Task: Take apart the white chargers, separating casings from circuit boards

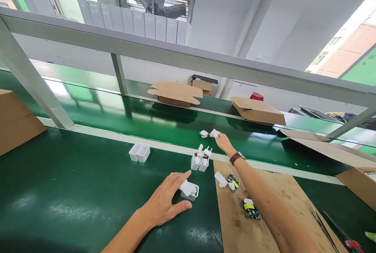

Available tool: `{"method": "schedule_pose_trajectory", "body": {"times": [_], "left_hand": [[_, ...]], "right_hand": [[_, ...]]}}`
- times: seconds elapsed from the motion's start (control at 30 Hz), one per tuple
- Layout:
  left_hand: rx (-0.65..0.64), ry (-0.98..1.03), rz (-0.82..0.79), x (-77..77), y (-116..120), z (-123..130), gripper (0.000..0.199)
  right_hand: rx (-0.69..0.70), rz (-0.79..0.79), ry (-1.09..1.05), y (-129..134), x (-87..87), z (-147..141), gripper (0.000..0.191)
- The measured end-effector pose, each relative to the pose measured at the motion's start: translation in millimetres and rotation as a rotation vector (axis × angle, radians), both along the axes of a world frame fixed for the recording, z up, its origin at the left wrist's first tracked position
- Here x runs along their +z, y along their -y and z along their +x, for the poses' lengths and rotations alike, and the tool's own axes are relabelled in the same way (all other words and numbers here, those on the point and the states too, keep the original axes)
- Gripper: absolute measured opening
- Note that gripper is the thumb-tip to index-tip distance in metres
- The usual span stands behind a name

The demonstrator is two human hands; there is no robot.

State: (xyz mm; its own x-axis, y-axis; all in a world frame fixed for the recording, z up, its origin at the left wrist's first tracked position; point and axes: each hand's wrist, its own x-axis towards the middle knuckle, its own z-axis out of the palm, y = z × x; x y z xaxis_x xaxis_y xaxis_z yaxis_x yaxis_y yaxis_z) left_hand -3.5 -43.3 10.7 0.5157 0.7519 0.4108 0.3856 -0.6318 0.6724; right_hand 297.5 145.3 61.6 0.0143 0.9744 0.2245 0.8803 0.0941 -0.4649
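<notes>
My left hand (164, 200) is on the green bench with thumb and forefinger apart, on either side of a white charger case (192, 195). A white plastic part lies in the mouth of that case. Reaching onto the green conveyor belt, my right hand (225, 144) pinches a small white plastic part (214, 132). Just left of it on the belt sits another small white piece with a bit of circuit board (203, 134). Between my hands, two white cases (200, 163) stand side by side with plug parts and components sticking out.
Two white cases (139, 152) stand at left. On a brown cardboard sheet (282, 190) lie a white part (221, 179) and circuit boards (251, 210). Tweezers (321, 223) and a red-handled tool (343, 231) are at right. Cardboard boxes (258, 111) sit beyond; a metal rail (188, 55) crosses above.
</notes>
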Motion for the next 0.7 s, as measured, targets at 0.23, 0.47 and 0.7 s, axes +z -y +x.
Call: {"method": "schedule_pose_trajectory", "body": {"times": [0.23, 0.47, 0.7], "left_hand": [[0.042, -0.026, -0.04, -4.6, 2, 2, 0.077], [0.061, 0.0, -0.072, -5.6, 3, 5, 0.087], [0.112, 0.067, -0.219, -4.8, 5, 9, 0.073]], "right_hand": [[-0.094, 0.085, -0.212, 65, 24.0, 42, 0.043], [-0.162, 0.104, -0.493, 165, 18.3, 92, 0.044], [-0.016, 0.185, -0.172, 203, 0.0, 86, 0.029]]}}
